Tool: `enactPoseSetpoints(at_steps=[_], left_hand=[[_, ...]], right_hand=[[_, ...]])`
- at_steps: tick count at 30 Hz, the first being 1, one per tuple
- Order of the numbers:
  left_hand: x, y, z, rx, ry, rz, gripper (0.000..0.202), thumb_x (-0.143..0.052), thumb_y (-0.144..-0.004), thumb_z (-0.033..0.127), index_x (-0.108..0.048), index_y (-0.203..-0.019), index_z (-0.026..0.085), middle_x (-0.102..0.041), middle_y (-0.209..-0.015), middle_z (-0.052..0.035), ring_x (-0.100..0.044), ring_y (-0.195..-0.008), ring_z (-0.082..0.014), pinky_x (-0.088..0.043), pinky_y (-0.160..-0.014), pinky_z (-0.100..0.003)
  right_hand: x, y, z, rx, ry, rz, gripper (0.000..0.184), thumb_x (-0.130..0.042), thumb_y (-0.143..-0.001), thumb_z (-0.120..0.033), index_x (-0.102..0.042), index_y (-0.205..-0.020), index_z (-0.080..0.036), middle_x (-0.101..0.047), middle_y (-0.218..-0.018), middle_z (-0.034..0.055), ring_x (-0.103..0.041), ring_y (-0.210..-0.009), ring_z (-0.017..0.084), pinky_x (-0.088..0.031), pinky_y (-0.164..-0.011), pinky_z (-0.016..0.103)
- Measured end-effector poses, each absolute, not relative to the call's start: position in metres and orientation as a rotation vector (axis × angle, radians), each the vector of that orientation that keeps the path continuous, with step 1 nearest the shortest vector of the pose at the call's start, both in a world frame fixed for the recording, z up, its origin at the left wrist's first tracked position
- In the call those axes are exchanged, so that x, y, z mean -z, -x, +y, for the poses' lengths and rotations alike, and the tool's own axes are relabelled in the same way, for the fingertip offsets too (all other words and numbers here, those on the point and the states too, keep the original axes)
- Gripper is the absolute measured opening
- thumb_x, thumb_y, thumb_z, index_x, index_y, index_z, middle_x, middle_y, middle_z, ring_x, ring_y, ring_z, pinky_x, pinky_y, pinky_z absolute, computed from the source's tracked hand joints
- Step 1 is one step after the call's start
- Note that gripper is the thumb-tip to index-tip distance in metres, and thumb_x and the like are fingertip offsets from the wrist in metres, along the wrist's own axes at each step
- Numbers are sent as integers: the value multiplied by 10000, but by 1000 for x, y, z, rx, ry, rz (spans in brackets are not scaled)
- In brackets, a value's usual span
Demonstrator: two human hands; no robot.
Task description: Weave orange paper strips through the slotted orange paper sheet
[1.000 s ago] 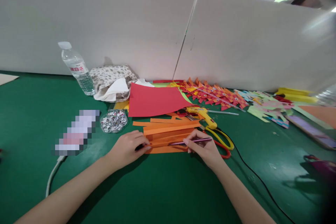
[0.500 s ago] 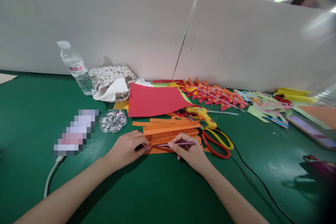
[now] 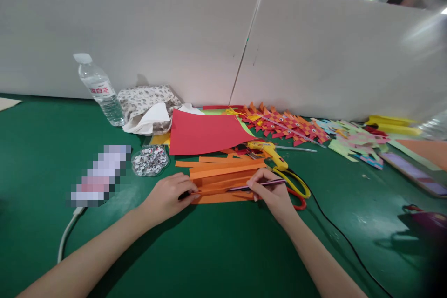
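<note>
A folded orange paper [image 3: 226,177], creased into lengthwise strips, lies in front of me on the green table. At its left end, my left hand [image 3: 171,195] pinches the edge between thumb and fingers. My right hand [image 3: 272,191] is closed around a slim pink-and-dark pencil [image 3: 240,188], which lies nearly flat over the paper with its tip pointing left along a crease. Just behind the right hand are scissors [image 3: 296,200] with red and yellow handles, partly hidden by it. Loose orange strips [image 3: 216,160] lie behind the folded paper.
Behind the paper are a red sheet [image 3: 206,132], a yellow glue gun [image 3: 270,151] with a black cord, and woven red-orange paper fish [image 3: 286,123]. Left are a bag of googly eyes [image 3: 150,160], a phone [image 3: 101,177] and a water bottle [image 3: 101,91]. Another phone [image 3: 412,174] lies right.
My right hand has slid to the right along the orange paper with the pencil, uncovering more of the crease. My left hand stays at the paper's left end.
</note>
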State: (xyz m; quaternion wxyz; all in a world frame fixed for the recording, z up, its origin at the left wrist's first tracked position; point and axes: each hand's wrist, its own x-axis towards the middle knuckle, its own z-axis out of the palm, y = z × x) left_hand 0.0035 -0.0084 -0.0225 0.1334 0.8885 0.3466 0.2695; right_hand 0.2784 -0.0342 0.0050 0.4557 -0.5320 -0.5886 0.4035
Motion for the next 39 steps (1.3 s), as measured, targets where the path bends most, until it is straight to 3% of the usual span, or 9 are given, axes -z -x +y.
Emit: enactPoseSetpoints(at_steps=[9,23,34,39], left_hand=[[24,-2,-9,-748,-2584,1019,90,-562,-882,249,-614,-832,196,-631,-762,-4,-547,-725,-152,-407,-601,-244],[22,-2,-10,-783,-2609,1021,175,-519,-905,291,-619,-805,188,-636,-746,-12,-557,-707,-146,-416,-575,-241],[22,-3,-9,-758,-2616,1022,129,-553,-890,273,-604,-807,188,-629,-743,-4,-548,-703,-145,-405,-584,-234],[22,-3,-9,-785,-2617,1010,149,-532,-899,273,-612,-809,185,-636,-750,-11,-554,-707,-145,-418,-587,-237]], right_hand=[[-6,-244,-38,-1127,1366,-1667,212,-654,-777,-384,-601,-719,-187,-557,-552,-28,-498,-455,102,-371,-446,225],[-9,-285,-33,-872,1384,-1611,262,-647,-777,-361,-516,-621,-196,-504,-523,-30,-476,-458,117,-361,-451,246],[-7,-248,-40,-1134,1354,-1661,218,-667,-774,-401,-618,-732,-193,-574,-572,-25,-497,-451,98,-382,-446,224],[-7,-249,-39,-1079,1395,-1703,214,-644,-786,-401,-605,-722,-201,-548,-529,-38,-497,-444,107,-387,-453,232]])
